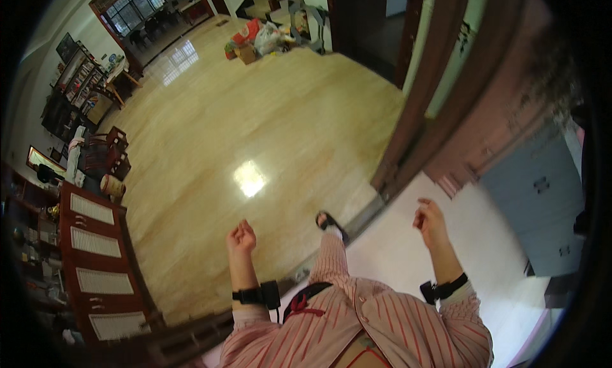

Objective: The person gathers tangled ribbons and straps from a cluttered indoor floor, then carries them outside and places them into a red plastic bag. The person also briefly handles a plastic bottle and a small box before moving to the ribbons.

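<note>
My left hand point(242, 237) is raised over the glossy beige floor point(205, 129), its fingers loosely curled and nothing in it. On the other side, my right hand point(429, 218) hovers above the pale floor point(401, 243) by the doorway, half curled and also holding nothing. Neither hand touches anything. A black strap with a small device point(270, 295) circles my left forearm, and a similar strap point(452, 287) is on my right. Between the hands, one foot in a dark sandal point(332, 224) is on the beige floor just past the door threshold point(356, 224).
A reddish-brown cabinet with louvred white panels point(98, 248) stands at left. Beyond it are wooden chairs point(117, 148), a drum-shaped stool point(112, 185) and a bookshelf point(81, 81). Bags point(267, 39) and a cardboard box point(246, 54) lie far ahead. Right are a door frame point(406, 148) and grey cabinet point(535, 200).
</note>
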The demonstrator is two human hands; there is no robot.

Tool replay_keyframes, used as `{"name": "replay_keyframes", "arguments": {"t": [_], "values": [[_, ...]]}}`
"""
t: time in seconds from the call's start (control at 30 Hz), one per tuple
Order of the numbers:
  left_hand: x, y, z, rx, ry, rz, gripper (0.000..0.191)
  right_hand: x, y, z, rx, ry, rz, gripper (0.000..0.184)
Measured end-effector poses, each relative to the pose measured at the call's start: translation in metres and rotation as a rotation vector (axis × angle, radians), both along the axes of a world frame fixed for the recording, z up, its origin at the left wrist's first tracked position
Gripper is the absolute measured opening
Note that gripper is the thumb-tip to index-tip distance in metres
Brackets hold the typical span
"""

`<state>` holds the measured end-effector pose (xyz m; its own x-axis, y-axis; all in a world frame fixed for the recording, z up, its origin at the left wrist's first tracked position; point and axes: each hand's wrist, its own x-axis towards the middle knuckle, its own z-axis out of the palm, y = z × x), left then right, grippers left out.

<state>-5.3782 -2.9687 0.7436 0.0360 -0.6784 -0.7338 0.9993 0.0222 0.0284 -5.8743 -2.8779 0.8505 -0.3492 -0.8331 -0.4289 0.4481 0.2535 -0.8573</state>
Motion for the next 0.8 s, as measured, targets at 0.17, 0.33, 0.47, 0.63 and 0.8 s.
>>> {"name": "replay_keyframes", "arguments": {"t": [0.17,0.33,0.47,0.63,0.8], "values": [[-0.021,-0.171,-0.005,0.084,0.15,0.01,0.024,-0.01,-0.17,-0.016,0.302,-0.24,-0.194,0.019],[-0.032,-0.342,0.074,-0.119,-0.076,-0.129,0.022,0.006,-0.339,-0.002,0.058,-0.112,0.037,0.017],[-0.017,-0.479,0.092,-0.189,-0.086,-0.191,0.023,0.007,-0.483,-0.016,0.12,-0.094,-0.078,0.017],[0.064,-0.596,0.065,-0.123,-0.228,0.098,0.028,0.012,-0.689,-0.04,0.17,-0.123,-0.032,0.018],[0.149,-0.657,0.065,-0.033,-0.134,0.361,0.024,0.075,-0.932,-0.025,0.125,-0.078,0.209,0.022]]}}
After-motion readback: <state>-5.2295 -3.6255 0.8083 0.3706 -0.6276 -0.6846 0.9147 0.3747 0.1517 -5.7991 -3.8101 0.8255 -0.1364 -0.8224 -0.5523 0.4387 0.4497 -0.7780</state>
